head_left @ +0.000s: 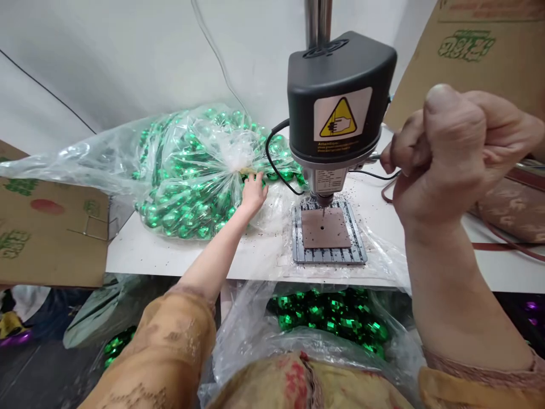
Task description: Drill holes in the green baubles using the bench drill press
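Observation:
My left hand (pixel 254 194) reaches to the gathered mouth of a clear plastic bag (pixel 242 159), fingers slightly apart against shiny green faceted balls (pixel 196 213). Whether a ball is between those fingers is hard to see. My right hand (pixel 451 142) is closed in a fist around the feed handle (pixel 374 157) of a small black bench drill press (pixel 340 96); most of the handle is hidden. Below the chuck, the drill bit (pixel 323 212) points down at a brown board (pixel 326 230) with a dark hole, lying on the slotted metal base (pixel 300 255).
More green balls (pixel 332 312) fill an open plastic bag at my lap, under the table edge (pixel 170 267). Dark shavings lie around the base. Cardboard boxes stand at left (pixel 51 227) and right (pixel 468 51). A black cable (pixel 269 150) loops beside the drill.

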{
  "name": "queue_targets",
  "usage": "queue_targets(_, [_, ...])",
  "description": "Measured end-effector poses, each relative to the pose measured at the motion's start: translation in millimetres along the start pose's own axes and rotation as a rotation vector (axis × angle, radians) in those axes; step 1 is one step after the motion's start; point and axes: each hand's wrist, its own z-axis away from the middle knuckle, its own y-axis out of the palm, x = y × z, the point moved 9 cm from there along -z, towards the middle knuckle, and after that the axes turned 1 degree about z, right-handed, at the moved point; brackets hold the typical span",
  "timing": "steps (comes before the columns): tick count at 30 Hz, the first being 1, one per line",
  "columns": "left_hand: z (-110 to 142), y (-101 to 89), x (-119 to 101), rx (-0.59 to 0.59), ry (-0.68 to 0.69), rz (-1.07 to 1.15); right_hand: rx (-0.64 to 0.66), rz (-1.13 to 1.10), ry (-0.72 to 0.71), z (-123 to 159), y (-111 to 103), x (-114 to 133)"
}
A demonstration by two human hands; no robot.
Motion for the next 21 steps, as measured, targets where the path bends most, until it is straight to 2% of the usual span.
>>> queue_targets(3, [-25,22.3,14,0.101,-0.104,0.01,-0.007,-0.001,-0.012,0,-1,0])
queue_targets(5, [-27,25.5,15,0.109,-0.108,0.022,-0.009,0.009,-0.008,0,-1,0])
queue_targets(7, [-18,23.0,15,0.102,-0.135,0.08,-0.001,0.009,0.005,0,-1,1])
queue_targets(9, [2,20.9,15,0.106,-0.22,0.288,0.007,0.006,0.019,1,0,0])
queue_targets(11, [33,24.5,10,0.134,-0.323,0.604,-0.003,0.008,0.028,1,0,0])
queue_targets(14, [81,33.8,-15,0.202,-0.35,0.963,-0.008,-0.018,0.015,1,1,0])
queue_targets(17, [112,42.0,-41,0.227,-0.302,1.114,-0.024,-0.067,-0.017,1,0,0])
queue_targets(21, [121,56.3,-60,0.248,-0.263,1.158,-0.015,-0.088,-0.012,1,-1,-5])
